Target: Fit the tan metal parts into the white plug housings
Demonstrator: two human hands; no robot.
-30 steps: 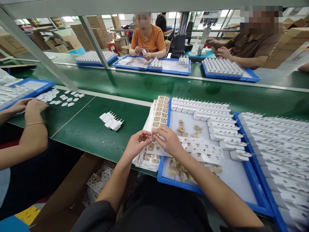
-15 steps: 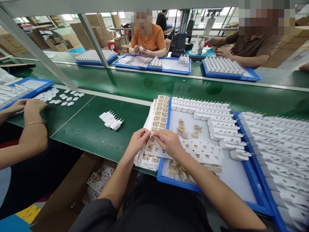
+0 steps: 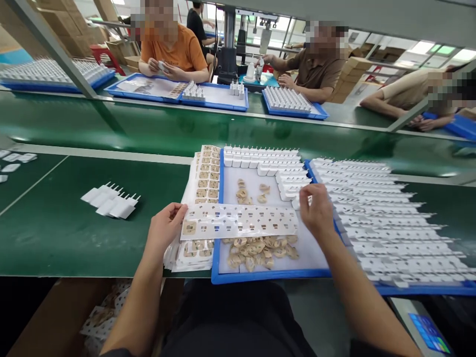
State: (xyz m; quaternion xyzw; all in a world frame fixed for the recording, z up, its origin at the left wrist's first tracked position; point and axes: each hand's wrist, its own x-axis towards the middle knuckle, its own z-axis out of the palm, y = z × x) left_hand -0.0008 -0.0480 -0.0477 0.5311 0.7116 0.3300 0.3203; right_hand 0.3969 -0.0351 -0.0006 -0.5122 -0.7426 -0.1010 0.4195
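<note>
My left hand (image 3: 167, 225) pinches the left end of a white label sheet (image 3: 241, 220), a strip with small cut-outs and one tan label left at its lower left corner. The strip lies across a stack of label sheets (image 3: 208, 173) and a blue-rimmed tray (image 3: 238, 278). My right hand (image 3: 318, 210) is over the tray's right side with fingers curled, close to the end of the rows of white plug adapters (image 3: 288, 186). Whatever its fingertips hold, if anything, is hidden. Crumpled tan peeled pieces (image 3: 256, 250) lie in the tray below the strip.
Another tray of white adapters (image 3: 386, 228) stands at the right. Several adapters (image 3: 111, 200) lie on the green bench (image 3: 55, 238) at the left. Below is a carton with discarded sheets (image 3: 100, 317). Co-workers (image 3: 174, 49) sit across the bench behind blue trays.
My right hand has left the label sheet and moved right to the adapter rows. My left hand keeps its hold on the sheet. The view has turned right.
</note>
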